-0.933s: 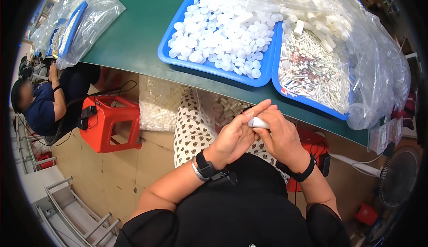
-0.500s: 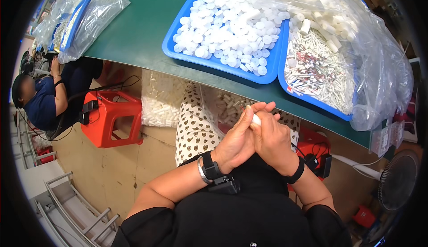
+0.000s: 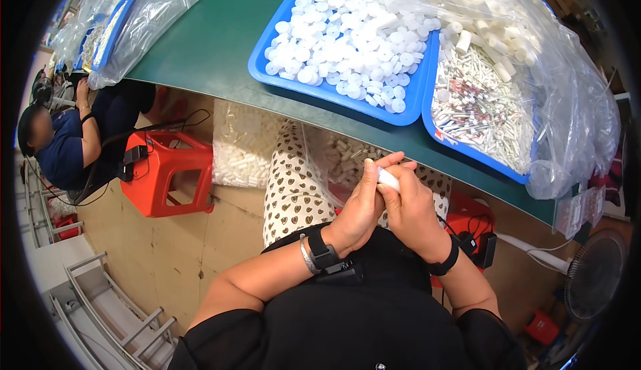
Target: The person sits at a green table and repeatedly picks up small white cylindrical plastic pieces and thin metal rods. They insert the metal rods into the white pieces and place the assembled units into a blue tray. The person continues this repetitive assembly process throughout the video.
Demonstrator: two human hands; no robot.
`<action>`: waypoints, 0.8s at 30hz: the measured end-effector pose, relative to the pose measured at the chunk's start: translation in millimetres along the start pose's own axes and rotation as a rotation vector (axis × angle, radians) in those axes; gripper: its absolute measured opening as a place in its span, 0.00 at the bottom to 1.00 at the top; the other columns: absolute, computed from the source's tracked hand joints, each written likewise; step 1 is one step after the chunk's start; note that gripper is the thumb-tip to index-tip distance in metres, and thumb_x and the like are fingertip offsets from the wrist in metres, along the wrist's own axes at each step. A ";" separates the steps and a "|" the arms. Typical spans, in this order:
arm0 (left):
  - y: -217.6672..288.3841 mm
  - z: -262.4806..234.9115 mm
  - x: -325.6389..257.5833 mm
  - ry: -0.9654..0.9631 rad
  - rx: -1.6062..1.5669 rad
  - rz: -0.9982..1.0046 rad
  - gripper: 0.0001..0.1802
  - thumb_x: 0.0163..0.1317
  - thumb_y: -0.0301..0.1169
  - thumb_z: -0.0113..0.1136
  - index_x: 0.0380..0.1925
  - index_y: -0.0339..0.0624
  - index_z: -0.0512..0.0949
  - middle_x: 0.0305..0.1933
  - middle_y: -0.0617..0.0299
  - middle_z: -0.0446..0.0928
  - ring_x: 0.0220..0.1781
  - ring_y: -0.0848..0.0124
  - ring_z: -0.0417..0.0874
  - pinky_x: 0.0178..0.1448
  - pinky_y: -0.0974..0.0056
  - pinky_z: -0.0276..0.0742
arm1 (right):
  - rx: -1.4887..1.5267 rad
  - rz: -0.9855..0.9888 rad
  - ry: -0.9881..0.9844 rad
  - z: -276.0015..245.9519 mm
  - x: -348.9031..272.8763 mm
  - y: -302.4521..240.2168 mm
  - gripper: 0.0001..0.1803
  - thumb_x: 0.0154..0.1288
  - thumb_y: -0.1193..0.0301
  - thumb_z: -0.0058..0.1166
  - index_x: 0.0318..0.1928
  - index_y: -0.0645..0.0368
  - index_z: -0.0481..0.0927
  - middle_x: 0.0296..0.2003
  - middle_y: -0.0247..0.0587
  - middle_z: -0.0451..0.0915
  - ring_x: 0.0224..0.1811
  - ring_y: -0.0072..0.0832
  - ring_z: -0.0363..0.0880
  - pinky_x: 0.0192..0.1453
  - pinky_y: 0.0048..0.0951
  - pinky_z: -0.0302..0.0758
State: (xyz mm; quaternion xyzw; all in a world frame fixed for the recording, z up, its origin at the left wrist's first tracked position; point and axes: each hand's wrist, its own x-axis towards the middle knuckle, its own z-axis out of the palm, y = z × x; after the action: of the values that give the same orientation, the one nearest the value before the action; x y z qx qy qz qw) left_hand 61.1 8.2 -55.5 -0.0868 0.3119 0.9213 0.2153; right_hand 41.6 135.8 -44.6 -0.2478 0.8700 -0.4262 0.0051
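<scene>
Both hands meet over my lap, below the green table edge. My left hand (image 3: 364, 206) and my right hand (image 3: 410, 210) are pressed together around a small white plastic piece (image 3: 388, 179), whose end shows between the fingers. A blue tray (image 3: 280, 80) full of white round caps (image 3: 347, 36) sits on the table above the hands. Beside it, a second blue tray (image 3: 467, 156) holds small white tubes with red marks (image 3: 477, 106).
A clear bag of white tubes (image 3: 534, 30) drapes over the right tray. A bag of white parts (image 3: 244, 146) hangs under the table beside an orange stool (image 3: 163, 176). Another person (image 3: 63, 146) sits at far left. A fan (image 3: 594, 283) stands at lower right.
My hands have closed more tightly around the white piece and shifted slightly; less of the piece shows now than 0.9 s ago.
</scene>
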 end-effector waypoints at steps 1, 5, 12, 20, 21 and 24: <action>2.9 0.1 -1.1 0.009 0.017 -0.014 0.38 0.76 0.59 0.25 0.73 0.43 0.55 0.73 0.52 0.63 0.72 0.62 0.65 0.74 0.55 0.62 | 0.037 0.030 -0.005 0.5 0.2 0.9 0.12 0.71 0.71 0.53 0.50 0.64 0.72 0.36 0.51 0.80 0.37 0.45 0.82 0.36 0.40 0.77; 14.2 -4.1 -1.5 -0.007 0.015 -0.026 0.36 0.76 0.58 0.27 0.72 0.43 0.56 0.73 0.55 0.63 0.72 0.63 0.66 0.72 0.54 0.66 | 0.605 0.416 -0.260 -16.0 7.6 -0.9 0.17 0.78 0.61 0.45 0.49 0.65 0.74 0.25 0.33 0.74 0.24 0.18 0.71 0.27 0.23 0.68; 7.7 -10.4 0.6 -0.060 0.047 0.046 0.28 0.79 0.51 0.33 0.58 0.41 0.73 0.72 0.54 0.65 0.71 0.61 0.68 0.69 0.54 0.71 | 1.366 0.822 -0.448 -19.4 4.1 4.4 0.21 0.81 0.56 0.38 0.49 0.62 0.75 0.24 0.25 0.67 0.18 0.10 0.55 0.20 0.16 0.54; -1.4 -13.2 6.5 0.040 -0.040 0.100 0.25 0.79 0.46 0.33 0.49 0.38 0.74 0.68 0.51 0.68 0.69 0.60 0.70 0.72 0.54 0.66 | -0.004 0.094 -0.078 8.5 1.1 -8.8 0.14 0.73 0.66 0.51 0.50 0.63 0.72 0.31 0.55 0.82 0.25 0.52 0.82 0.26 0.47 0.76; 0.9 -14.3 7.1 0.041 -0.074 0.082 0.25 0.79 0.47 0.33 0.49 0.37 0.74 0.68 0.51 0.69 0.69 0.60 0.70 0.73 0.53 0.65 | -0.033 0.061 -0.077 8.3 3.3 -7.8 0.14 0.72 0.65 0.52 0.49 0.63 0.72 0.30 0.54 0.82 0.25 0.51 0.82 0.26 0.46 0.76; 8.6 -12.4 3.8 0.061 -0.209 0.031 0.27 0.79 0.48 0.32 0.51 0.36 0.73 0.66 0.51 0.70 0.69 0.59 0.69 0.75 0.53 0.63 | -0.065 0.045 -0.091 7.9 5.3 -9.0 0.14 0.70 0.65 0.55 0.47 0.63 0.72 0.29 0.53 0.82 0.24 0.51 0.81 0.26 0.46 0.76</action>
State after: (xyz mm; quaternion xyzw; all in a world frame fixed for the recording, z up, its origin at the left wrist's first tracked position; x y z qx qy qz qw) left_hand 54.1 -4.2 -61.8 -0.1321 0.2216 0.9490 0.1811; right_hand 42.5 123.0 -41.8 -0.2474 0.8877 -0.3857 0.0459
